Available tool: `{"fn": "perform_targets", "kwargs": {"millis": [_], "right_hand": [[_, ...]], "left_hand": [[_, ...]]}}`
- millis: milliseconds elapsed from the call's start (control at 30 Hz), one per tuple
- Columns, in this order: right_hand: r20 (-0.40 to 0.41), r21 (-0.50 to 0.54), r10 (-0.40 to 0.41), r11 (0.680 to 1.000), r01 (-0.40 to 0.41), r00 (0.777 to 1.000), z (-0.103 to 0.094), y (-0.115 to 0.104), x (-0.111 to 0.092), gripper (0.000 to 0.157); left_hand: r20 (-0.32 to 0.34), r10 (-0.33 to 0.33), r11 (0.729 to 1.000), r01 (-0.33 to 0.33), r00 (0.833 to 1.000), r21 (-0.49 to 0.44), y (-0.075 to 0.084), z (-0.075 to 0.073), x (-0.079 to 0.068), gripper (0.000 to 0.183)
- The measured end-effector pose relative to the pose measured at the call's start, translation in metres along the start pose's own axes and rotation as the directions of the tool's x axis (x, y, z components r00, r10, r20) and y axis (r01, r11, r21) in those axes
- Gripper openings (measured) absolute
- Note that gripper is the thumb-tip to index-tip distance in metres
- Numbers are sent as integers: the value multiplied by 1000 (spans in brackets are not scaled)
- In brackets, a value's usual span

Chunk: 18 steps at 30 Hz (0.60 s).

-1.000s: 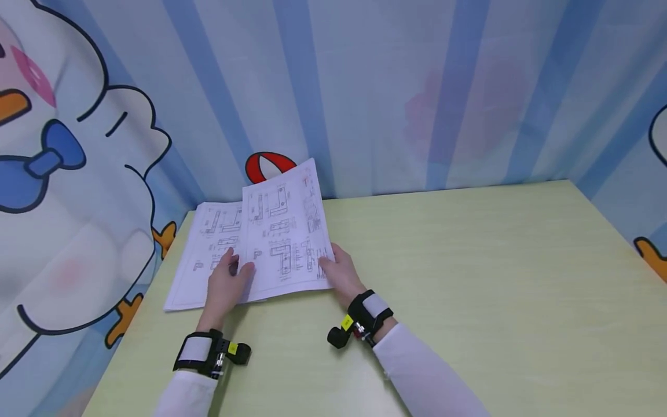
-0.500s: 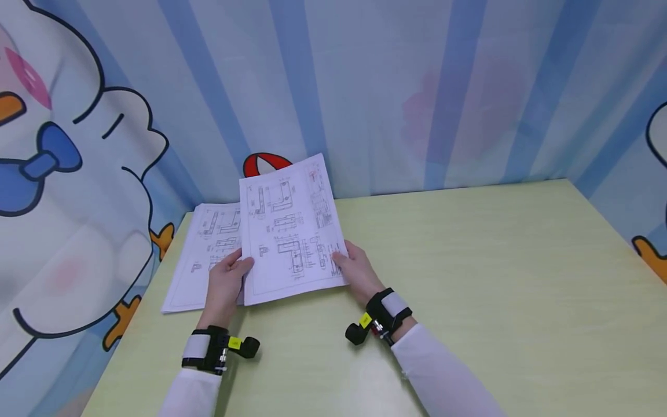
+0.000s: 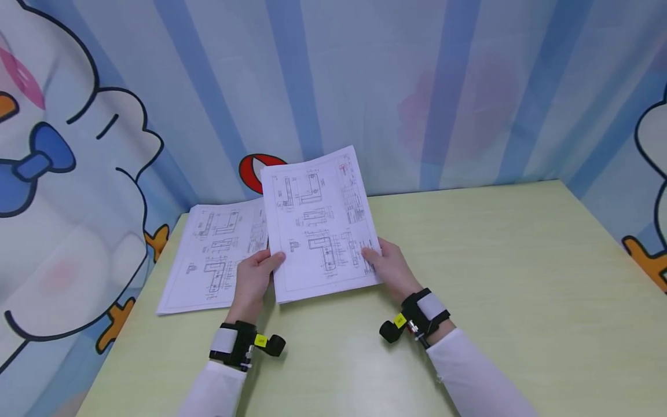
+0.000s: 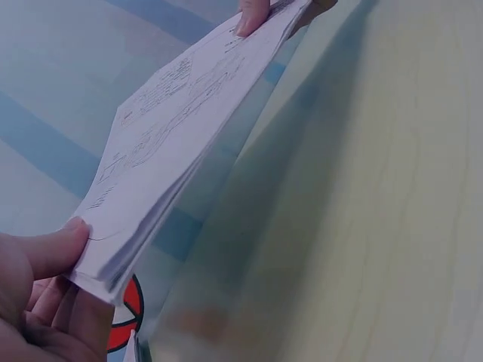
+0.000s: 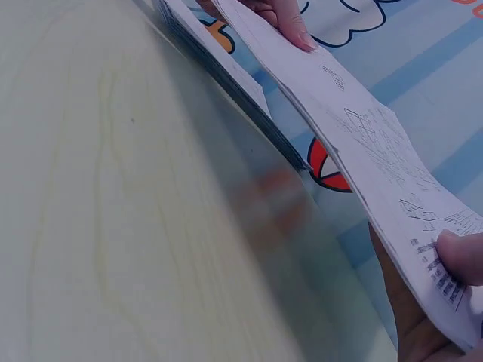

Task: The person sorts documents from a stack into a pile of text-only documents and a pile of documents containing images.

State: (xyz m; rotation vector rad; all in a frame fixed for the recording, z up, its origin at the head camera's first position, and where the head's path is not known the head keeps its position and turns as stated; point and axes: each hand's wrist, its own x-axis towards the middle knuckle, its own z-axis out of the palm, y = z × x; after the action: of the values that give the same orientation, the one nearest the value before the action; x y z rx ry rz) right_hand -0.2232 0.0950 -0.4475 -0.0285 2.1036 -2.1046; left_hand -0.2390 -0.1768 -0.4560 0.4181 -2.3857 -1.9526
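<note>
Papers point(image 3: 320, 226) are up off the table point(image 3: 500, 278), pinched both sides. Left hand point(image 3: 252, 282) has the lower left edge, thumb on the printed face, fingers behind. Right hand point(image 3: 397, 271) has the lower right edge, same grip. Several sheets thick per left wrist view; top page is a line drawing of L-shaped parts, tilted toward the head camera. Second stack point(image 3: 208, 255) lies flat on the table's left end, just beside, similar drawing on top. Striped blue curtain point(image 3: 375, 87) behind.
</note>
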Motion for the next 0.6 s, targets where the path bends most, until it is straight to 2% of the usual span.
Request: {"fn": "perform_targets", "kwargs": {"millis": [167, 433, 600], "right_hand": [[-23, -48, -3, 999, 1, 1000, -23, 1, -7, 28], [-80, -136, 18, 990, -28, 997, -58, 2, -19, 32], [-124, -192, 18, 980, -42, 992, -83, -1, -28, 36]], "left_hand": [[58, 14, 1000, -14, 998, 3, 23, 22, -21, 31], [125, 92, 996, -93, 988, 6, 26, 57, -26, 25], [193, 110, 994, -112, 975, 3, 30, 82, -32, 27]]}}
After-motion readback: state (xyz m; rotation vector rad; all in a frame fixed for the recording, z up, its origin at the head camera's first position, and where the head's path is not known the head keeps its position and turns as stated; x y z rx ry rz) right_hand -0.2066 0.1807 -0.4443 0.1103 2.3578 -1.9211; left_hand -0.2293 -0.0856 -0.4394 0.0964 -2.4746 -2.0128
